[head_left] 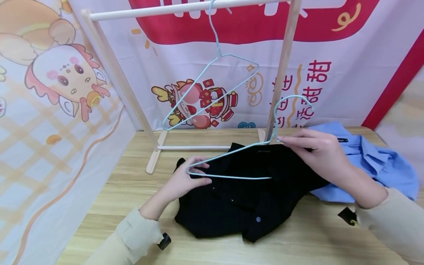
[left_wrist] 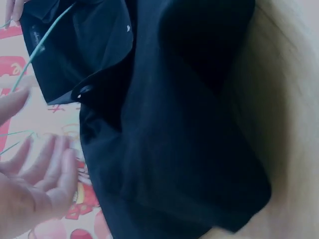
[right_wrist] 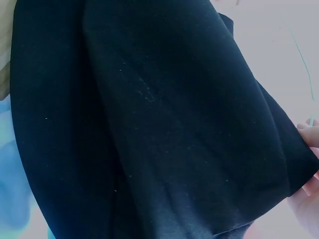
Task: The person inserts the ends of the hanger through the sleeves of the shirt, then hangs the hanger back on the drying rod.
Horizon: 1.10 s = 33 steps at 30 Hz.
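A black buttoned shirt [head_left: 228, 209] hangs over the wooden tabletop, its neck opening upward. One arm of a light-blue wire hanger [head_left: 232, 149] shows in front of the opening; the other runs out of sight into the cloth. My right hand [head_left: 314, 151] pinches the hanger just below its hook, together with the shirt's collar edge, as the right wrist view shows at its fingertips [right_wrist: 306, 130]. At the hanger's left corner is my left hand [head_left: 182, 178], thumb and fingers apart around the wire. In the left wrist view its loosely bent fingers [left_wrist: 42, 164] hold no cloth.
A pale wooden rack [head_left: 124, 79] stands behind, with a second light-blue hanger [head_left: 195, 82] on its top bar. To the right, a blue shirt [head_left: 394, 173] lies on the table [head_left: 116, 217]. Printed cloth walls [head_left: 205, 51] close off the back and left.
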### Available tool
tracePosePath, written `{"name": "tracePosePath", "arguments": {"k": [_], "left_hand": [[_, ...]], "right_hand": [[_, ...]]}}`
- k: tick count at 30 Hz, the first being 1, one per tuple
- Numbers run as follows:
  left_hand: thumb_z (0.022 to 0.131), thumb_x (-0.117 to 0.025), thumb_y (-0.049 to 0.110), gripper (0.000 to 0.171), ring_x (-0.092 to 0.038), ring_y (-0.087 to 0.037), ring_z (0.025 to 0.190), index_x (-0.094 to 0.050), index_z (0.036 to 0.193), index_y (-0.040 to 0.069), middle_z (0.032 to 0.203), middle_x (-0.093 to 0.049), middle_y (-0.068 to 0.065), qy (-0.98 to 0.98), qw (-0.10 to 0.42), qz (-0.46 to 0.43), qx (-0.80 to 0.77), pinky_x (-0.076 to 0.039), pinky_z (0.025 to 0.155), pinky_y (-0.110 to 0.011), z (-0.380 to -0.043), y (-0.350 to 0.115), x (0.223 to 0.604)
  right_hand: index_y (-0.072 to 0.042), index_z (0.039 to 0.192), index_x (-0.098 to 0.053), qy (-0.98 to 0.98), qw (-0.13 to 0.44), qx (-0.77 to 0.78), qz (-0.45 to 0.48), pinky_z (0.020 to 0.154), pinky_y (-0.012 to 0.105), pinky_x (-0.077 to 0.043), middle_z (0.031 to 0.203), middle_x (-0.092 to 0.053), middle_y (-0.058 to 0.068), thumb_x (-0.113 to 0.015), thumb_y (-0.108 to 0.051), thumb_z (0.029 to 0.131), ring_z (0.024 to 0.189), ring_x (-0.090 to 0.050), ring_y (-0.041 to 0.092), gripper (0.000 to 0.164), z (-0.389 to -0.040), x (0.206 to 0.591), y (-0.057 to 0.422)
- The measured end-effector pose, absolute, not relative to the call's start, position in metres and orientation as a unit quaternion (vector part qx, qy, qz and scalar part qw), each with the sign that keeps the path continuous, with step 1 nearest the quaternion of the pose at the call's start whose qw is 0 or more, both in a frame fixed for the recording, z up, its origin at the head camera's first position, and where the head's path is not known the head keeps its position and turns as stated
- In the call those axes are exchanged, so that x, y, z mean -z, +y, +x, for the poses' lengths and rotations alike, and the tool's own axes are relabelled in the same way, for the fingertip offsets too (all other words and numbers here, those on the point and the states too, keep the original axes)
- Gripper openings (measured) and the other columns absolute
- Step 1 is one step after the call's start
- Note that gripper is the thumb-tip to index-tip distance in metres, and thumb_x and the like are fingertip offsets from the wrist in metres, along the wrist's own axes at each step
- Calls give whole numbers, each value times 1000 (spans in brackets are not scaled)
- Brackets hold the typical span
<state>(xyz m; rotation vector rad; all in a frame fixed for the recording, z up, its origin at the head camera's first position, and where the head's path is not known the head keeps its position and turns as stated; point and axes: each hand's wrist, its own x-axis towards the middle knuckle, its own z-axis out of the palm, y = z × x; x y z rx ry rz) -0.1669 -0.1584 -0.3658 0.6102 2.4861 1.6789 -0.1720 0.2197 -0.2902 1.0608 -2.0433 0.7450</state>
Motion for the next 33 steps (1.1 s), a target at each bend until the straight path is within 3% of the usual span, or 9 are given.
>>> {"name": "tracePosePath", "arguments": {"k": [6, 9, 14, 19, 22, 23, 26, 29, 33], "left_hand": [[86, -83, 9, 55, -70, -24, 96, -55, 134, 2, 124, -65, -18, 835, 113, 218, -492, -58, 84, -33, -173, -145, 373], [86, -83, 9, 49, -68, -16, 85, -59, 128, 3, 111, -68, -10, 850, 120, 200, -472, -56, 75, -29, -177, -137, 373], [86, -80, 7, 23, -62, -10, 76, -71, 106, 0, 83, -68, 1, 881, 49, 199, -427, -51, 68, -24, -180, -140, 371], [88, -72, 3, 12, -62, -12, 76, -72, 100, 1, 91, -70, -7, 875, -55, 157, -454, -50, 68, -26, -181, -151, 365], [92, -69, 1, 12, -61, -11, 73, -69, 104, 0, 101, -67, -13, 852, -89, 119, -502, -46, 65, -25, -179, -153, 357], [93, -69, 1, 13, -61, -11, 72, -69, 106, -1, 103, -66, -14, 844, -96, 112, -516, -46, 64, -24, -178, -153, 354], [96, -69, 4, 15, -62, -10, 75, -68, 109, -3, 109, -66, -16, 825, -103, 102, -546, -47, 66, -22, -173, -154, 344], [97, -69, 6, 16, -64, -9, 78, -70, 110, -3, 110, -68, -15, 816, -107, 103, -559, -48, 69, -21, -169, -156, 337], [96, -71, 5, 16, -64, -7, 79, -72, 109, -3, 110, -69, -16, 814, -111, 106, -560, -48, 69, -20, -169, -157, 334]], "right_hand": [[-4, 106, -81, -787, 364, -270, 419, 80, 7, -46, 91, -74, 5, -51, -43, 106, 77, -67, 21, 49, -170, 290, 218], [-3, 103, -81, -788, 367, -270, 414, 84, 6, -45, 93, -75, 6, -51, -44, 106, 79, -69, 23, 51, -168, 290, 217], [-2, 99, -81, -790, 372, -262, 411, 93, 6, -41, 95, -74, 8, -48, -46, 107, 84, -71, 27, 56, -166, 292, 218], [-2, 101, -81, -796, 377, -258, 397, 96, 6, -38, 94, -75, 8, -50, -44, 107, 86, -70, 27, 53, -166, 294, 222], [-3, 103, -80, -803, 368, -266, 387, 95, 7, -38, 95, -75, 8, -70, -17, 100, 91, -67, 26, 18, -165, 294, 223], [-2, 103, -80, -806, 359, -273, 382, 95, 7, -38, 95, -75, 8, -75, -7, 94, 92, -66, 24, 11, -165, 293, 222], [-3, 106, -78, -825, 304, -311, 361, 91, 8, -41, 97, -74, 5, -78, 17, 76, 95, -63, 13, 35, -162, 290, 221], [-7, 111, -75, -841, 205, -373, 334, 84, 12, -43, 101, -73, -2, -69, 13, 86, 94, -60, 7, 33, -161, 284, 220], [-11, 108, -72, -843, 81, -421, 325, 79, 22, -43, 116, -70, -9, -54, 5, 96, 94, -56, 13, 27, -162, 274, 221]]}}
